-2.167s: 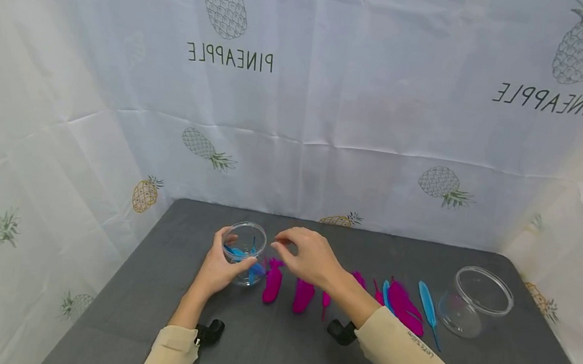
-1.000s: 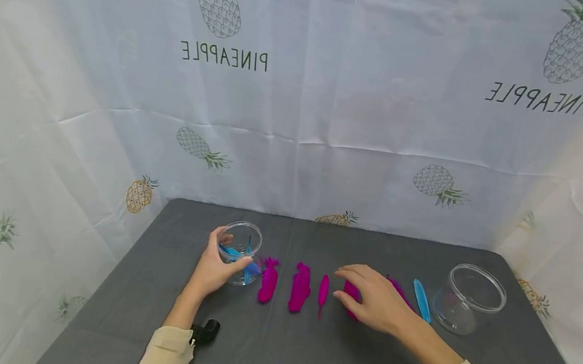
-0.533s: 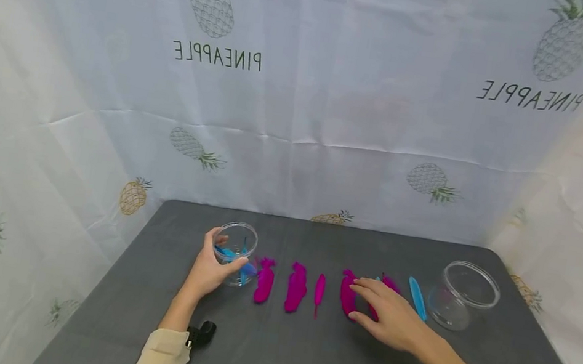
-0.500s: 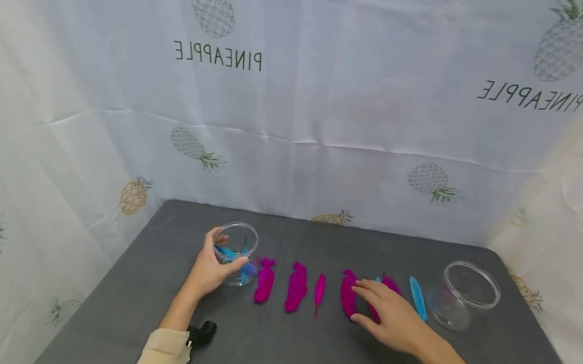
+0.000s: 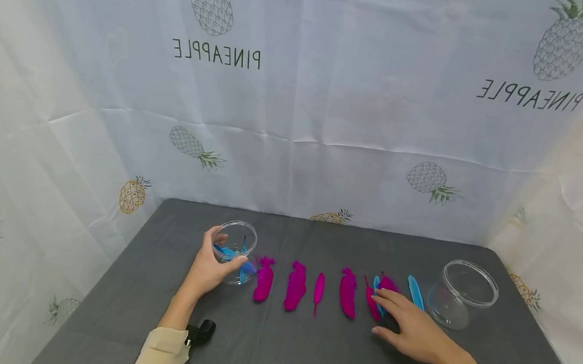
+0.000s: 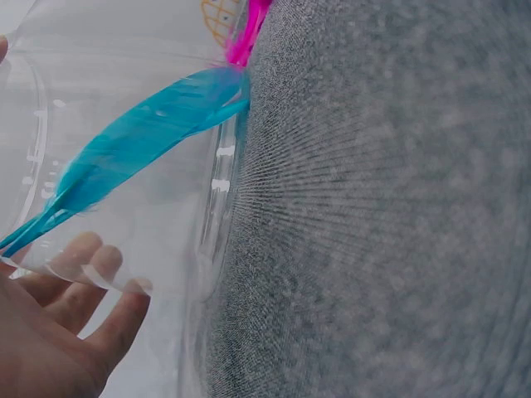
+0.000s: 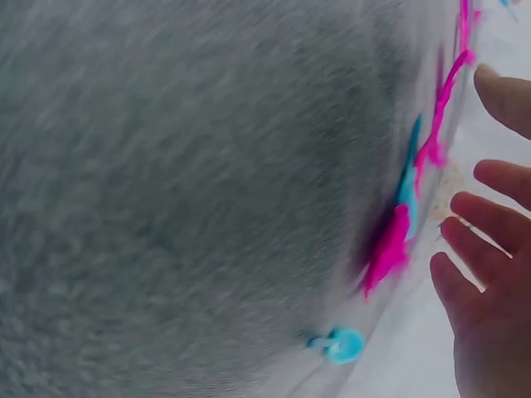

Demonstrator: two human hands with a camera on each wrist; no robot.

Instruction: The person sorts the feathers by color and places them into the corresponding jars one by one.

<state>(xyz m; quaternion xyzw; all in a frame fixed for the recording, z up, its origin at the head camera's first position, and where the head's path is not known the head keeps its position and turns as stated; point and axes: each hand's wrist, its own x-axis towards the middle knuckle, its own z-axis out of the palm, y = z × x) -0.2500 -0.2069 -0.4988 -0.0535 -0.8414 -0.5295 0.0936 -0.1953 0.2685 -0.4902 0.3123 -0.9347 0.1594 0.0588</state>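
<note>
My left hand (image 5: 210, 270) grips a clear plastic jar (image 5: 237, 231) at the left of the table, fingers and thumb curled round its side. Inside the jar lie blue feathers (image 6: 141, 137). Over the right part of the table my right hand (image 5: 413, 328) hovers with spread fingers, holding nothing. Beneath and beside its fingertips are a blue feather (image 5: 377, 285) and a magenta feather (image 5: 371, 302); another magenta feather (image 5: 388, 282) is partly hidden by the hand. In the right wrist view the fingers (image 7: 489, 220) stand apart from the feathers.
Several magenta feathers (image 5: 296, 286) lie in a row between the hands. A second clear jar (image 5: 453, 304) stands at the right, with a blue feather (image 5: 415, 291) just left of it. The grey table (image 5: 267, 353) backs onto a white pineapple-print curtain (image 5: 303, 96).
My right hand has moved from beside the left jar to the right end of the feather row, uncovering magenta feathers. The left hand still holds its jar.
</note>
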